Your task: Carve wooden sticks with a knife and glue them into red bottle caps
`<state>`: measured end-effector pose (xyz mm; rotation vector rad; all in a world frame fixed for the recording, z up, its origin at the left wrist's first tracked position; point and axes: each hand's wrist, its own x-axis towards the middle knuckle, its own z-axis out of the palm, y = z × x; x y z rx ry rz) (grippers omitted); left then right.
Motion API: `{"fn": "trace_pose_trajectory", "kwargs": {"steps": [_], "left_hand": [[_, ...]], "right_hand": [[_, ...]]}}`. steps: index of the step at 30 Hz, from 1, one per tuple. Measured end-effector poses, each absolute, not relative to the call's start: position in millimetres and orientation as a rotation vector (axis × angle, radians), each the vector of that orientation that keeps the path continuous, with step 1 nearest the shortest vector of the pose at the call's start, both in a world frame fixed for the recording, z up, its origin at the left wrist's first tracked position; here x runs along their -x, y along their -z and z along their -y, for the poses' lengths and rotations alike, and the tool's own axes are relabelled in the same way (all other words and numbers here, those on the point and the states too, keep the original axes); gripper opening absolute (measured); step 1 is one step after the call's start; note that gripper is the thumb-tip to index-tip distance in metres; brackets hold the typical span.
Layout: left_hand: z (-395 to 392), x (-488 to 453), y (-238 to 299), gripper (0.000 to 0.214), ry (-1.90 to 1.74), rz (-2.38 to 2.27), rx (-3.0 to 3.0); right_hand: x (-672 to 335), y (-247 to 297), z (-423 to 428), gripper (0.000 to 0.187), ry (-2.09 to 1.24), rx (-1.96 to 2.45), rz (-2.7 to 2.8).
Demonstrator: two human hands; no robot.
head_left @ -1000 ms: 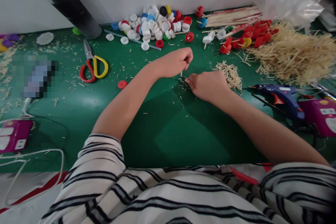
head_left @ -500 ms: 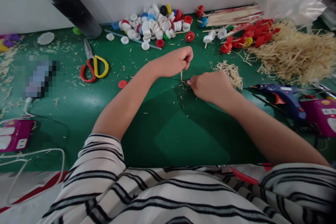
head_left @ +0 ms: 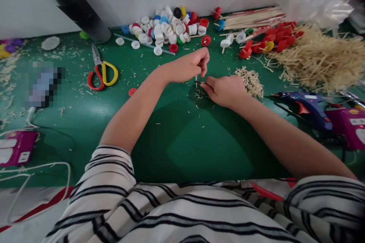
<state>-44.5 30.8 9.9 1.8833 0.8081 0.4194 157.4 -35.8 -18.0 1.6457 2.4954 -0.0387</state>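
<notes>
My left hand (head_left: pixel 190 66) is closed with the wrist bent, and a thin wooden stick (head_left: pixel 196 79) points down from under its fingers. The stick's upper part is hidden inside the hand. Just to the right, my right hand (head_left: pixel 226 90) pinches a small dark blade (head_left: pixel 199 82), which meets the stick near its lower end; most of the handle is covered. Below both lie loose curled wood shavings (head_left: pixel 200 95) on the green table. A small pile of wood slivers (head_left: pixel 251 81) sits behind my right hand.
Scissors (head_left: pixel 101 69) and a red disc (head_left: pixel 132 91) lie left. Bottle caps (head_left: pixel 167 26) are heaped at the back, beside wooden sticks (head_left: pixel 253 19) and red caps (head_left: pixel 281 38). A glue gun (head_left: pixel 308 104), straw-like fibre (head_left: pixel 322 59) and purple power strips (head_left: pixel 346 127) flank the table.
My right hand has moved slightly up and left, bringing the blade higher and across the stick. My left hand has stayed nearly in place.
</notes>
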Motion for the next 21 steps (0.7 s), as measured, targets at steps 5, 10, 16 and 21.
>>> {"fn": "trace_pose_trajectory", "kwargs": {"steps": [5, 10, 16, 21], "left_hand": [[-28.8, 46.2, -16.7, 0.037, -0.373, -0.837, -1.915], [-27.9, 49.7, -23.1, 0.036, -0.323, -0.847, -1.983], [-29.0, 51.3, -24.5, 0.030, -0.268, -0.843, -2.055], [-28.9, 51.5, -26.3, 0.030, -0.251, -0.849, -2.054]], "right_hand": [[-159.1, 20.0, 33.3, 0.067, 0.039, -1.645, -2.522], [-160.3, 19.5, 32.9, 0.065, 0.040, -1.657, -2.520], [-160.5, 19.1, 33.2, 0.065, 0.035, -1.639, -2.529], [-160.1, 18.8, 33.4, 0.066, 0.038, -1.625, -2.534]]}}
